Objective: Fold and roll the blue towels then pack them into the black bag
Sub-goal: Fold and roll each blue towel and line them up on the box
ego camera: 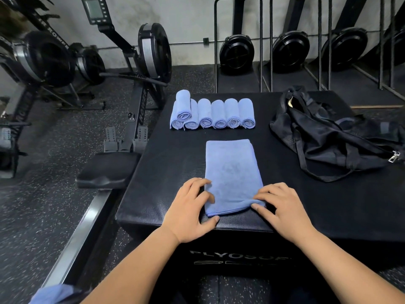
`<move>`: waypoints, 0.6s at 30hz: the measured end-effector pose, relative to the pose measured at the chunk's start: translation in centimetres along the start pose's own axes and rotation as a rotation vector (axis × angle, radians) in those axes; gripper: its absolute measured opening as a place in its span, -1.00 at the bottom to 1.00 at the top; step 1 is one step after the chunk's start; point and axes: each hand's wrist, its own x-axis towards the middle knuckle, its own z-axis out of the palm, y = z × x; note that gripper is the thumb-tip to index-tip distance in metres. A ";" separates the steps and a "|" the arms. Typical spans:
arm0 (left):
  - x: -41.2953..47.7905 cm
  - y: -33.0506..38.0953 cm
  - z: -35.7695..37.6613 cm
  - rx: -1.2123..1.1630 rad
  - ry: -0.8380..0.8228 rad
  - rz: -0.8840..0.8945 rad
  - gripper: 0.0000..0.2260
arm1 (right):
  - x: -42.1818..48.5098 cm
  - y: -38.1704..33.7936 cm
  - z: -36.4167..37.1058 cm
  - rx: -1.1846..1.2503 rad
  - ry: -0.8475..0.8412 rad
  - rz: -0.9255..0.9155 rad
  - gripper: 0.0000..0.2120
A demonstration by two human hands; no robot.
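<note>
At my far left a rowing machine's padded black seat sits just beside the black box, whose top is finely grained and matte. My left hand rests on the folded towel, its bent fingers lying on the towel's left edge and its thumb on the box by the near left corner. The towel is soft blue microfibre, a long rectangle lying flat, its long axis running straight away from me. Beyond it, seven rolled towels lie side by side as short cylinders, spiral ends facing me, one stacked on the leftmost two. My right hand pinches the towel's near right corner, which is lifted and bunched. Far right, the black bag slumps, limp and creased, with its straps trailing.
</note>
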 end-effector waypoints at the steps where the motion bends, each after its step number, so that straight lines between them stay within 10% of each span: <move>1: 0.0 0.1 -0.1 -0.005 -0.001 0.001 -0.68 | 0.1 0.1 0.0 0.017 0.004 0.023 -0.78; 18: 0.1 -0.9 0.7 -0.066 0.165 -0.044 -0.88 | -0.3 -1.3 -0.7 -0.070 0.005 -0.011 -0.68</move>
